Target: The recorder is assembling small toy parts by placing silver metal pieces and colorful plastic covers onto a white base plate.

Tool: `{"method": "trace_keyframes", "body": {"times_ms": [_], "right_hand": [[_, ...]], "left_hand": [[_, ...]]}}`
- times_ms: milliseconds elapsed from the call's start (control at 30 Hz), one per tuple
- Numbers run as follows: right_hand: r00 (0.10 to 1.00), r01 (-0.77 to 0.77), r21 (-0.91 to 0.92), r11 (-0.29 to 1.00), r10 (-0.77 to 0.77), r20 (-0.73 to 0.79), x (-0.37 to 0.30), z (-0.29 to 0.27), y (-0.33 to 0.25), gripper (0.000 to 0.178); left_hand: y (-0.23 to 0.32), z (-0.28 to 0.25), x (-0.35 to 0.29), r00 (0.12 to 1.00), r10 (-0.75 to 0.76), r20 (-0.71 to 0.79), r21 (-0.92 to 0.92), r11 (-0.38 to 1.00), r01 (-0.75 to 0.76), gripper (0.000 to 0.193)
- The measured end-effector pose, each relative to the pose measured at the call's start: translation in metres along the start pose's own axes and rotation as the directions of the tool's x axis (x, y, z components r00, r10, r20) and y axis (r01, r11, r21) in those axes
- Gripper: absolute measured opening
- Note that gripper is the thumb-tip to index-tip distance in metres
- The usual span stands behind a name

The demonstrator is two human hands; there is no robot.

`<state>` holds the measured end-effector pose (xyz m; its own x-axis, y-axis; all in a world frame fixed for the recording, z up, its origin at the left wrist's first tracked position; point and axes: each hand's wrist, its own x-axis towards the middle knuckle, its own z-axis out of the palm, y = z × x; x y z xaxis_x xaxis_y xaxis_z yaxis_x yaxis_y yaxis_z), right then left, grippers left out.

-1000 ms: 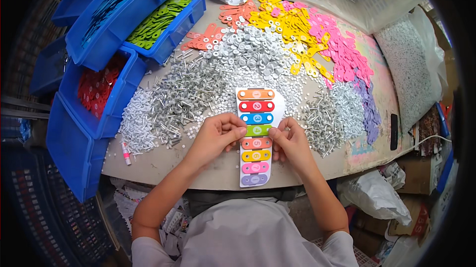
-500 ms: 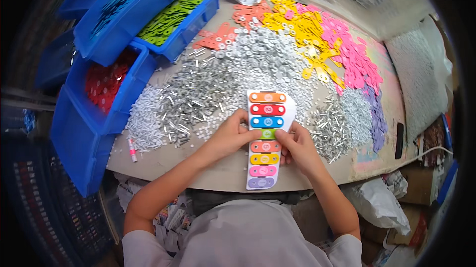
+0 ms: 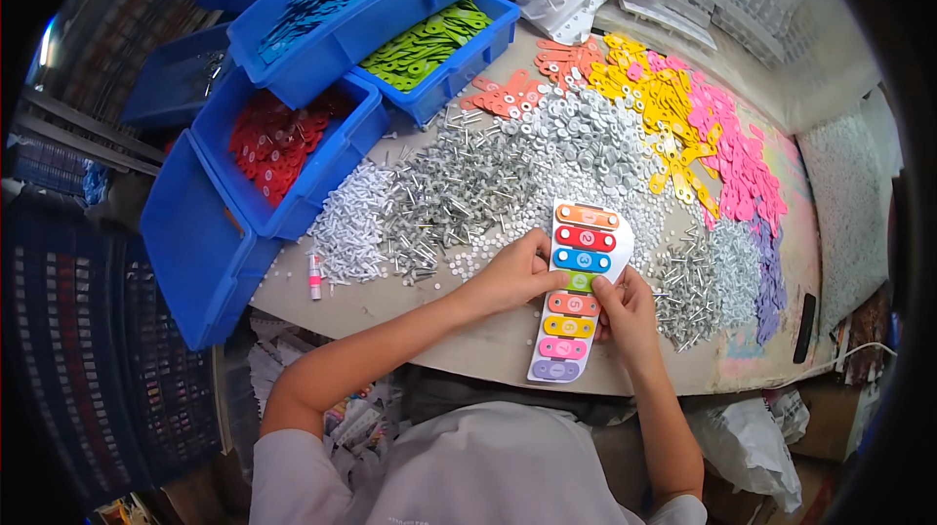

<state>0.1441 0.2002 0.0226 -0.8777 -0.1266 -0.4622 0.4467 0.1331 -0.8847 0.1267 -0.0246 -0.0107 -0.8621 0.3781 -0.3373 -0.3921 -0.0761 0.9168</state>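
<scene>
Both my hands hold a small toy xylophone near the table's front edge. It has a white base and a column of coloured bars, orange at the far end and lilac at the near end. My left hand grips its left side, thumb at the green bar. From the right, my right hand has its thumb at the other end of that bar, fingers curled underneath. White round caps sit on the ends of the orange, red and blue bars. Small holes show at the ends of the nearer bars.
Beyond the hands lie heaps of metal pins, white pegs and grey round caps. Yellow bars, pink bars and purple bars spread rightward. Blue bins stand left. A small pink-and-white tube lies near the edge.
The whole view has swung, so the table and bins appear farther right. The xylophone looks slightly more tilted. Both hands keep their hold at the green bar.
</scene>
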Motion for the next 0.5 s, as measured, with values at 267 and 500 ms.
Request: {"method": "trace_keyframes", "body": {"times_ms": [267,500], "right_hand": [[0.705,0.247,-0.717,0.651,-0.629,-0.328,-0.007,-0.085,-0.001,0.020],[0.663,-0.086,-0.963,0.257,-0.707,-0.247,-0.019,-0.170,0.008,0.033]], "left_hand": [[0.041,-0.023,-0.059,0.867,0.287,-0.407,0.519,0.854,-0.040,0.025],[0.058,-0.121,-0.099,0.560,0.771,-0.303,0.953,0.232,0.196,0.011]]}}
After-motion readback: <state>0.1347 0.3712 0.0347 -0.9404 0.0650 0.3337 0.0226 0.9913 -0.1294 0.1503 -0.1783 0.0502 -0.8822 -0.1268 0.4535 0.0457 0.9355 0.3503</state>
